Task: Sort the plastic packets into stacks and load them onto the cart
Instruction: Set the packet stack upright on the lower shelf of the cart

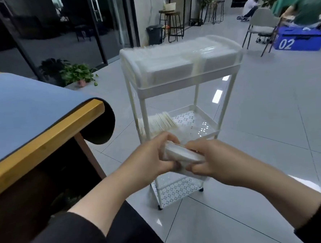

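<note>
Both hands (pixel 180 157) grip a packet stack (pixel 184 154) by its ends, seemingly just before the cart (pixel 182 86) middle shelf.

packets (pixel 182 155): clear glossy plastic. cart (pixel 182 86): white painted metal w/ smooth finish, perforated shelves. table (pixel 50 139): wood edge, varnished; mat (pixel 23 109) on top matt blue, black underside. floor (pixel 249 116): glossy grey tile, reflective.

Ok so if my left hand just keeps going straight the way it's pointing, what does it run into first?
Probably the packets already standing on the cart's middle shelf. Your left hand and right hand hold a stack of packets just in front of that shelf, though depth is hard to judge.
</note>
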`<state>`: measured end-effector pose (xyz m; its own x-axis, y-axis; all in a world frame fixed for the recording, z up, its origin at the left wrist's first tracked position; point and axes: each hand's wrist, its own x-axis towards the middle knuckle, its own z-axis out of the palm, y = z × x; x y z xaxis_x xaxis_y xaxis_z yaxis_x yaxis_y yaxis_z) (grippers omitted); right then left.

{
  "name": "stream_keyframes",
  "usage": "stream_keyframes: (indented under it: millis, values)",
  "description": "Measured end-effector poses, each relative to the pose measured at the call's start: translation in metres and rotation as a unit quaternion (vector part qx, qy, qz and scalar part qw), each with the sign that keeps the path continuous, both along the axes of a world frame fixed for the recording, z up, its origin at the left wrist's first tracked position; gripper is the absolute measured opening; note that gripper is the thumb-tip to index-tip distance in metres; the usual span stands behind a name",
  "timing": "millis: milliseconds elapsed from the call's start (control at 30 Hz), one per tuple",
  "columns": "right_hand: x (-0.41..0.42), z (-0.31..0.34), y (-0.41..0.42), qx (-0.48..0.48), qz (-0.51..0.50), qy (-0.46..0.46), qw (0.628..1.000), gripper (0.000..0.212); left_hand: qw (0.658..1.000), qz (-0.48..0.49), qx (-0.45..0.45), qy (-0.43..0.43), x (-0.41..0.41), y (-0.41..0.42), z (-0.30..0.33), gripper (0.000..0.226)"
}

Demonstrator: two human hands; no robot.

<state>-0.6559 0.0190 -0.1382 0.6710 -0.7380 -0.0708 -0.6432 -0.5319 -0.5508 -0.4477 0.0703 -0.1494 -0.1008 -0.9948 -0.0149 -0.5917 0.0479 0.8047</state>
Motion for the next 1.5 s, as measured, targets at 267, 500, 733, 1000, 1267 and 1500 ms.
stream_keyframes:
  millis: [267,500,733,1000,1267,1500]
  values:
    - [-0.026,-0.046,-0.066,0.012,-0.157,-0.006,0.988,0.014,0.981,0.120,-0.085,-0.128,0.024,-0.009,-0.050,0.020]
    - [-0.001,-0.058,-0.153,-0.001,-0.250,-0.024,0.968,0.017,0.950,0.238,-0.076,-0.185,0.078,-0.057,-0.070,0.022]
    - [0.045,-0.077,-0.213,-0.008,-0.268,-0.007,0.963,0.032,0.957,0.165,-0.030,-0.236,0.097,-0.139,-0.067,0.030]
    - [0.083,-0.106,-0.245,-0.015,-0.285,0.020,0.958,0.030,0.946,0.000,-0.073,-0.316,0.103,-0.214,-0.092,0.035]
    - [0.097,-0.126,-0.252,0.088,-0.288,-0.064,0.952,0.055,0.924,-0.099,-0.041,-0.368,0.072,-0.251,-0.095,0.049]
    - [0.090,-0.129,-0.228,0.128,-0.277,-0.165,0.938,0.043,0.914,-0.098,-0.081,-0.385,0.072,-0.253,-0.100,0.054]
